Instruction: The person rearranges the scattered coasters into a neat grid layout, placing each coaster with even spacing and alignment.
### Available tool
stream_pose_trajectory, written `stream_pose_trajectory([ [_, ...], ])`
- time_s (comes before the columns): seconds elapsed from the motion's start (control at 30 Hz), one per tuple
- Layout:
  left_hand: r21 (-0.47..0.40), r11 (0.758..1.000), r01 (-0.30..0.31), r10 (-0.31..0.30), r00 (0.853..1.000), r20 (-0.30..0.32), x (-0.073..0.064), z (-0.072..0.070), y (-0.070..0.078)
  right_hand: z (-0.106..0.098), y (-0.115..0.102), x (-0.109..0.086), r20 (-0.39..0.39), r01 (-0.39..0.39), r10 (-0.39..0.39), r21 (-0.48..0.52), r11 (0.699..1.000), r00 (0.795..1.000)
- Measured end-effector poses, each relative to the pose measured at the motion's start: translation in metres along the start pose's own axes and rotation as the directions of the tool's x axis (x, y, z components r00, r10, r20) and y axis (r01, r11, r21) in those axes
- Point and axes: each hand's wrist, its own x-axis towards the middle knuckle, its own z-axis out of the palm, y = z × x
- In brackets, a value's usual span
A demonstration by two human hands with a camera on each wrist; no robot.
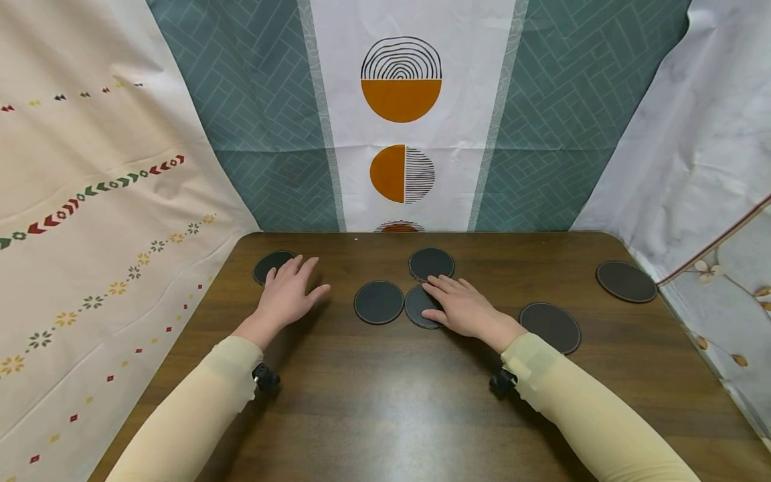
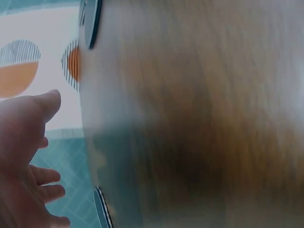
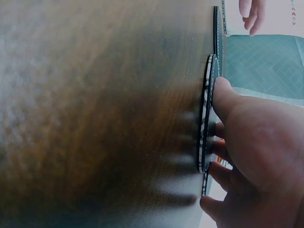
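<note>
My left hand (image 1: pixel 286 292) hangs over the table's far left, fingers spread and relaxed, holding nothing. Just beyond its fingers lies a round black coaster (image 1: pixel 270 266), partly hidden by them. In the left wrist view that hand (image 2: pixel 23 152) appears clear of the tabletop. Near the middle, my right hand (image 1: pixel 465 308) rests on another dark coaster (image 1: pixel 417 309) with a stitched rim, thumb and fingers spread over it. The right wrist view shows the thumb touching this coaster's (image 3: pixel 207 118) upper face. One coaster (image 1: pixel 379 302) sits directly left of it, and another (image 1: pixel 431 262) behind.
Two more dark coasters lie on the right, one (image 1: pixel 551 328) beside my right forearm and one (image 1: pixel 626 281) by the table's right edge. Patterned cloths (image 1: pixel 271 134) hang behind and at both sides of the brown wooden table (image 1: pixel 385 402).
</note>
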Motion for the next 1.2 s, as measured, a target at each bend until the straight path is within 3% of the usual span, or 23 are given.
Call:
stream_pose_trajectory([
  [0.8, -0.009, 0.986, 0.165, -0.164, 0.986, 0.021, 0.006, -0.010, -0.058, 0.002, 0.001, 0.000, -0.002, 0.004, -0.004, -0.002, 1.000, 1.000],
  [1.2, -0.023, 0.977, 0.214, -0.213, 0.976, 0.051, 0.013, -0.010, -0.072, 0.000, 0.001, 0.001, 0.010, -0.001, 0.001, -0.002, 1.000, 1.000],
])
